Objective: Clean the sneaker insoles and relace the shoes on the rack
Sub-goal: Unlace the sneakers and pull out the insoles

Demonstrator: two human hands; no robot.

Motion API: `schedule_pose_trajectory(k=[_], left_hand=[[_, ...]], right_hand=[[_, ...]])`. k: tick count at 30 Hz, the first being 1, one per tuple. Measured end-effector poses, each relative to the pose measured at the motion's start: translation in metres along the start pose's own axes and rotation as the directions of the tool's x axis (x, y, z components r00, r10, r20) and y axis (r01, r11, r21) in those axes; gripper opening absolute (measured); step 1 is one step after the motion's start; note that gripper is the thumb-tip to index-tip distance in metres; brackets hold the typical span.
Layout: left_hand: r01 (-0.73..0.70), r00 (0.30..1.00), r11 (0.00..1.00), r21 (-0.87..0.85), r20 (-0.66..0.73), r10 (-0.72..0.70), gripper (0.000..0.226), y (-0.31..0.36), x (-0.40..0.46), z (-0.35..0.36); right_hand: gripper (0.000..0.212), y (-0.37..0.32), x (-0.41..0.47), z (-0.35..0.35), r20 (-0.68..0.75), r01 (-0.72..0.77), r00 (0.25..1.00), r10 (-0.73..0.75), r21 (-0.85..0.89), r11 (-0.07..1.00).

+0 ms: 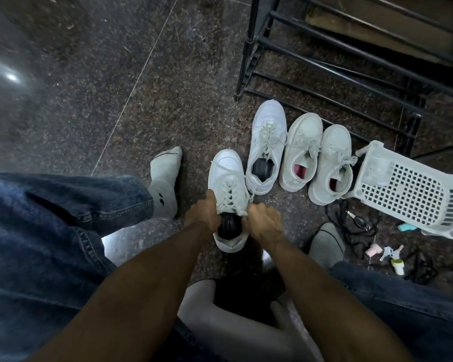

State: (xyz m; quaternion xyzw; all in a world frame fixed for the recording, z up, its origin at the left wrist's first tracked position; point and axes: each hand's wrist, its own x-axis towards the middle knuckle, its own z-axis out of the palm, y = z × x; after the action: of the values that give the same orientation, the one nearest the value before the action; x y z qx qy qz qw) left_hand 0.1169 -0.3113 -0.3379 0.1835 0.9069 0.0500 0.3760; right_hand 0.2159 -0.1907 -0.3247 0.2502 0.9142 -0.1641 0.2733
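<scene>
A white laced sneaker [226, 173] with a dark insole [229, 226] stands on the floor between my feet, toe pointing away. My left hand [205, 212] grips its left collar edge. My right hand [263, 222] pinches the lace ends at its right collar. Its partner, a second white sneaker [268, 126] with loose laces and a dark insole, stands just beyond. Two more white sneakers [302, 142] [332, 155] with pink insoles stand to its right.
A black metal shoe rack [338, 58] stands at the back right. A white perforated plastic basket [408, 189] lies tipped on its side at the right. Black cords, keys and small bottles [392, 254] are scattered by my right foot [326, 244]. My socked left foot [165, 178] rests left of the shoe.
</scene>
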Motion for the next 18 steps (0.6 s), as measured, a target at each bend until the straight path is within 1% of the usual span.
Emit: schedule_pose_trajectory(k=[3,6,10,12,13,15,16,17,18], left_hand=[[0.044,0.999,0.997,-0.066,-0.023,-0.046,0.042,-0.004,0.002,0.004],[0.050,0.999,0.993,-0.108,-0.009,-0.051,0.039,-0.013,0.006,-0.002],[0.046,0.999,0.991,-0.128,0.003,-0.046,0.028,-0.018,0.007,-0.003],[0.010,1.000,0.993,-0.119,-0.021,-0.013,0.017,-0.013,0.001,-0.001],[-0.036,0.998,0.993,-0.115,-0.051,0.030,0.014,-0.012,-0.001,0.002],[-0.156,0.983,0.980,-0.121,-0.113,0.143,0.016,-0.015,-0.003,0.007],[-0.192,0.977,0.970,-0.150,-0.122,0.174,0.019,-0.016,-0.002,0.009],[-0.193,0.978,0.959,-0.208,-0.116,0.172,0.022,-0.015,-0.002,0.010],[-0.160,0.985,0.946,-0.282,-0.107,0.135,0.025,-0.012,-0.002,0.010]], right_hand=[[0.028,0.020,0.000,-0.003,-0.019,-0.063,0.998,0.064,0.058,0.996],[0.026,0.026,0.005,-0.007,-0.069,-0.093,0.993,0.099,0.081,0.992],[0.026,0.024,0.007,-0.004,-0.036,-0.167,0.984,0.172,0.120,0.979],[0.027,0.022,0.006,0.000,-0.022,-0.201,0.978,0.205,0.130,0.971],[0.028,0.019,0.005,0.002,-0.019,-0.217,0.975,0.222,0.145,0.965],[0.031,0.013,0.002,0.003,-0.021,-0.254,0.965,0.262,0.187,0.949],[0.031,0.009,-0.001,0.003,-0.028,-0.266,0.961,0.277,0.195,0.944],[0.032,0.004,-0.003,0.004,-0.031,-0.264,0.961,0.275,0.190,0.946],[0.031,-0.003,-0.006,0.005,-0.025,-0.246,0.967,0.254,0.176,0.953]])
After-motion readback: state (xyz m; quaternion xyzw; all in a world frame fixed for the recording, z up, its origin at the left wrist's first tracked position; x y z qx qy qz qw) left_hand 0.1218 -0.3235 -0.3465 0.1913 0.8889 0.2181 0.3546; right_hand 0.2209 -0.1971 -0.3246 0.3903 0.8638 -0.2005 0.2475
